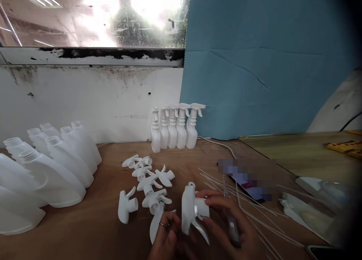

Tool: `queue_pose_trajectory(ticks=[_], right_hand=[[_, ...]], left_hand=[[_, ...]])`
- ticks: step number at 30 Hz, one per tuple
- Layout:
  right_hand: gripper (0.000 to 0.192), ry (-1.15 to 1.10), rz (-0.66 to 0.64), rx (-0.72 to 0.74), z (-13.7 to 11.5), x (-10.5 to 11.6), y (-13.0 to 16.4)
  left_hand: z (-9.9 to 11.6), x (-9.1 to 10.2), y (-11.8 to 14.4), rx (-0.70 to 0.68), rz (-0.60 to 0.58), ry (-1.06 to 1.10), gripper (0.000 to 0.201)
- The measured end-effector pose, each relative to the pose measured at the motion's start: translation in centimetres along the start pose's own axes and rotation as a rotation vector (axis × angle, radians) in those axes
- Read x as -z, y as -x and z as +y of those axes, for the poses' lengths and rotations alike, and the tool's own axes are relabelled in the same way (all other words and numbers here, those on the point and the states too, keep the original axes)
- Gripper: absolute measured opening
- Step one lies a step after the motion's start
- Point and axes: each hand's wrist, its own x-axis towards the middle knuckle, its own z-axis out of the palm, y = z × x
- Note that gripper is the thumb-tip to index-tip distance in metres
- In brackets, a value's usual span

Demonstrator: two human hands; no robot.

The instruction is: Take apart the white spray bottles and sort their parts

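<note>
A white trigger spray head is held up at the front of the table, its trigger pointing down. The fingers of my right hand are closed round its collar. That hand also carries a slim tool with a clear handle, perhaps a screwdriver, lying across the palm. My left hand, with a ring on one finger, is curled against the body of the same spray head; its lower fingers are partly hidden beneath. Several loose white spray heads lie in a pile just beyond, one partly behind my left hand.
Several open white bottles stand at the left. Against the wall is a row of bottles with spray heads. Thin white tubes are strewn at the right, near a partly blurred phone-like object and clear plastic bags.
</note>
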Motion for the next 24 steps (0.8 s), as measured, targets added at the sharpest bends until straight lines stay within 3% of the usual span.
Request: queue_pose_trajectory(ticks=[3, 8, 11, 15, 17, 20, 24], right_hand=[[0.014, -0.022, -0.072, -0.042, -0.8, -0.4, 0.5], [0.03, -0.044, -0.331, -0.116, -1.1, -1.3, 1.1], [0.048, -0.113, -0.253, -0.166, 0.3, -1.2, 1.0], [0.065, -0.167, -0.11, -0.127, 2.5, -0.5, 0.3], [0.062, -0.194, -0.069, -0.129, 2.6, -0.5, 0.2], [0.037, -0.278, -0.02, -0.145, 1.0, -0.9, 0.7], [0.02, -0.354, -0.094, -0.104, -1.2, -1.4, 1.4]], left_hand=[[-0.1, 0.2, 0.1, 0.006, 0.054, 0.014, 0.063], [0.0, 0.3, 0.6, -0.014, 0.237, -0.074, 0.057], [1.0, 0.7, 0.4, -0.04, 0.265, -0.048, 0.054], [2.9, 1.2, 0.1, -0.089, 0.231, 0.005, 0.049], [3.8, 1.1, 0.2, -0.12, 0.254, 0.024, 0.045], [4.5, 0.7, 0.4, -0.138, 0.345, 0.019, 0.04], [4.4, 0.2, 0.3, -0.11, 0.449, -0.081, 0.048]])
